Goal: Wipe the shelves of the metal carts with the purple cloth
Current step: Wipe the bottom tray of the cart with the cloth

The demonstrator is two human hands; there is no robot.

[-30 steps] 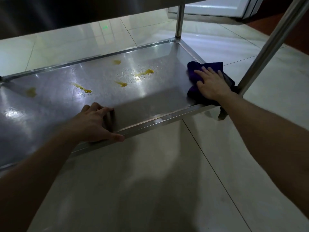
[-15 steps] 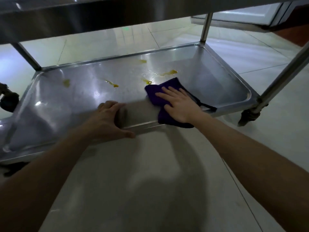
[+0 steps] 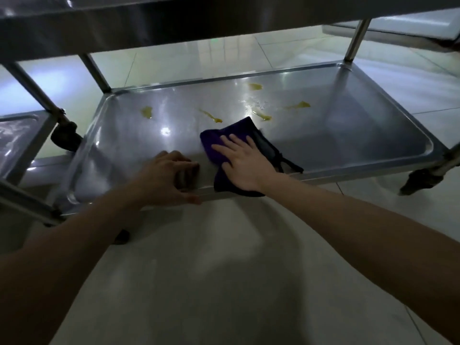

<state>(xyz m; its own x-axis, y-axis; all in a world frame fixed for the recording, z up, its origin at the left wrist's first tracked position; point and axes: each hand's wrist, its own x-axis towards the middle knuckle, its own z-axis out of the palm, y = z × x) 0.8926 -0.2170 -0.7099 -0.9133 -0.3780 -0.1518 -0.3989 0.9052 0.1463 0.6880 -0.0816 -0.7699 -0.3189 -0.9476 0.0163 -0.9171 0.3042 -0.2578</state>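
I see my right hand (image 3: 245, 165) lying flat, fingers spread wide, pressing the purple cloth (image 3: 231, 140) down onto the bottom shelf (image 3: 348, 135) of the metal cart; it is not gripping the cloth, only resting palm-down on top of it. The cloth sits at the near middle of the shelf, and its near end hangs over the front rim (image 3: 336, 174). Its long axis runs from that rim away from me toward the far side, tilted slightly to the right, with one corner pointing at the yellow stains (image 3: 263, 117). A dark strip of the cloth trails out to the right of my wrist, lying along the inside of the rim.

My left hand (image 3: 169, 178) is just beside the cloth, to its left: fingers curled over the front rim onto the shelf surface, thumb stretched along the outer edge, holding the rim.

Several yellow smears are scattered across the far half of the shelf, the nearest just beyond the cloth's far corner and apparently not touching it, another (image 3: 146, 112) well to the left. The shelf shines wet around the middle stains. An upper shelf (image 3: 174, 23) spans the top of the view. A black caster (image 3: 66, 138) stands at the left, over pale floor tiles (image 3: 224, 270).
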